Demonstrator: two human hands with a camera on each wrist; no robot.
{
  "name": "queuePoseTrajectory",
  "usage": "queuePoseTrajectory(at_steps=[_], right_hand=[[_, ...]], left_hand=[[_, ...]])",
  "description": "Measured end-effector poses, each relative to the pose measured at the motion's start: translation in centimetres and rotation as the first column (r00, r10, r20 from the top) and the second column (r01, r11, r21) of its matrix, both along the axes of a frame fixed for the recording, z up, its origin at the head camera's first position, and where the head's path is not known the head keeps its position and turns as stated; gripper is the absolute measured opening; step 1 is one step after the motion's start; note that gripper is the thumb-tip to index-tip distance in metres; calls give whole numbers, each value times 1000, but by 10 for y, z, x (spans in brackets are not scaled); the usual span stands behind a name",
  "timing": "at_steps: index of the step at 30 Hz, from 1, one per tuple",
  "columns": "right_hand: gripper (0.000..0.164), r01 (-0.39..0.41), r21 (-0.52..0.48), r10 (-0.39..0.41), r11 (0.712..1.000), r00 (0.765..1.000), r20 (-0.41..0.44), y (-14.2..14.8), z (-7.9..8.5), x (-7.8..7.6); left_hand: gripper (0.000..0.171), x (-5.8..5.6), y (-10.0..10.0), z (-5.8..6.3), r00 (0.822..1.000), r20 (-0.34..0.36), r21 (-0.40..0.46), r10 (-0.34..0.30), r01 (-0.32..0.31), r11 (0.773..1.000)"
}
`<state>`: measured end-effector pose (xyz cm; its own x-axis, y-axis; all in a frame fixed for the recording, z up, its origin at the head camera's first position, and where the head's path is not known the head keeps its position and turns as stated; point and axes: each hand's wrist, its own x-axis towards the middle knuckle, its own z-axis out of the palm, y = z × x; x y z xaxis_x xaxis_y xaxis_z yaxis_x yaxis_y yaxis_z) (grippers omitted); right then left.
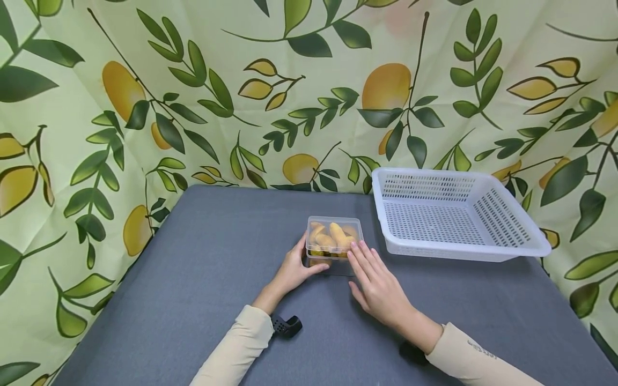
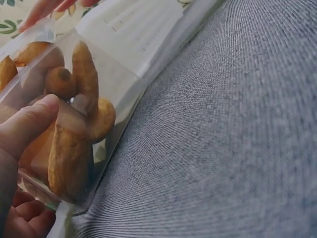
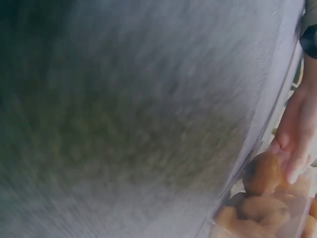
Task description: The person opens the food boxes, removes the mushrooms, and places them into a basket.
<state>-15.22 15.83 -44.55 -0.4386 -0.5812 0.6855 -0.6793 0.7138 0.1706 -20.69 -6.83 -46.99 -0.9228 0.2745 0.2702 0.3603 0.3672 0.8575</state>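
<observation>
Head: clear plastic box (image 1: 333,244), approx. mid-table, at or just above grey cloth (image 1: 203,300) (can't tell which), just left of white perforated basket (image 1: 458,250), not touching. Pinched at its left side by L hand (image 1: 292,267). R hand (image 1: 381,284) laid vs. right near edge, fingers straight, not clasping. Holds tan pcs (image 1: 339,234). Looks light; prob. slippery, smooth walls. Lid or 2nd tier on top: can't tell.

L wrist: thumb (image 2: 32,121) across clear wall, other fingers curled lower down. Wall thin, glossy, straight-edged; prob. stiff but might crack if squeezed hard. Pcs elongated, waisted, peanut-like, skin slightly wrinkled; one round w/ dark tip. Loose-looking, so might shift if tilted. Cloth finely ribbed. Best hold: opp. sidewalls, low, both hands, mod. pressure.

R wrist: mostly blurred cloth. Box at lower right corner, rounded pcs visible thru wall. R fingers not visible here; can't judge R contact from this angle.
</observation>
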Motion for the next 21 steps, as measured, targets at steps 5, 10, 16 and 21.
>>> queuePoseTrajectory(at_steps=[5,10,16,21], right_hand=[[57,14,-19,-13,1000,1000,17,2,2,6],[58,28,-36,-27,999,999,19,3,3,6],[57,13,-44,-12,999,1000,13,3,3,4],[58,31,-47,-30,998,999,24,4,2,2]], left_hand=[[97,2,-2,2,1000,29,58,-11,9,998],[92,4,-3,7,997,74,120,-12,3,993],[81,6,-1,10,997,72,142,9,-19,990],[76,6,0,9,999,50,169,13,-21,985]])
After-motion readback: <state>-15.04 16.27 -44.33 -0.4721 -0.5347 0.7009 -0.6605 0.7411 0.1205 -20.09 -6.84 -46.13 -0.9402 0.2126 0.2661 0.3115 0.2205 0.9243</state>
